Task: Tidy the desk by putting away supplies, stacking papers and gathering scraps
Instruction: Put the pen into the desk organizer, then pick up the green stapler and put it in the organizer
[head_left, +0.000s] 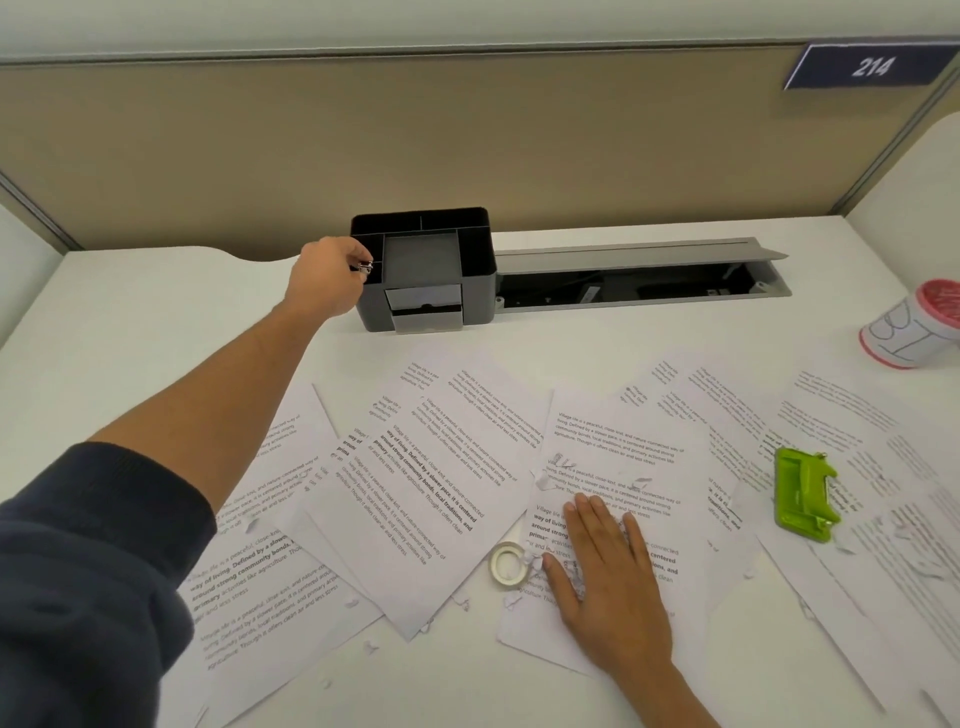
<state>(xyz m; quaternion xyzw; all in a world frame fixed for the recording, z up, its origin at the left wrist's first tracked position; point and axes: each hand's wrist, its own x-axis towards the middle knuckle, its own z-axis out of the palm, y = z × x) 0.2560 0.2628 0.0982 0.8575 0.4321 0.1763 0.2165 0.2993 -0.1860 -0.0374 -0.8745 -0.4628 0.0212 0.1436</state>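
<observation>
My left hand (326, 280) reaches far out to the dark grey desk organiser (470, 270) and pinches a small shiny metal clip (365, 267) over the organiser's left compartment. My right hand (605, 577) lies flat, fingers straight, on a printed sheet (613, 447) at the front of the white desk. Several printed sheets (415, 493) lie scattered and overlapping across the desk. Small torn paper scraps (543, 480) are strewn over them. A roll of clear tape (509, 564) sits just left of my right thumb. A green stapler-like tool (804, 493) rests on the sheets to the right.
A white cup with a pink rim (914, 327) lies on its side at the right edge. Behind the organiser an open cable tray (639, 280) runs along the beige partition (467, 135). A blue sign reading 214 (870, 66) hangs at the top right.
</observation>
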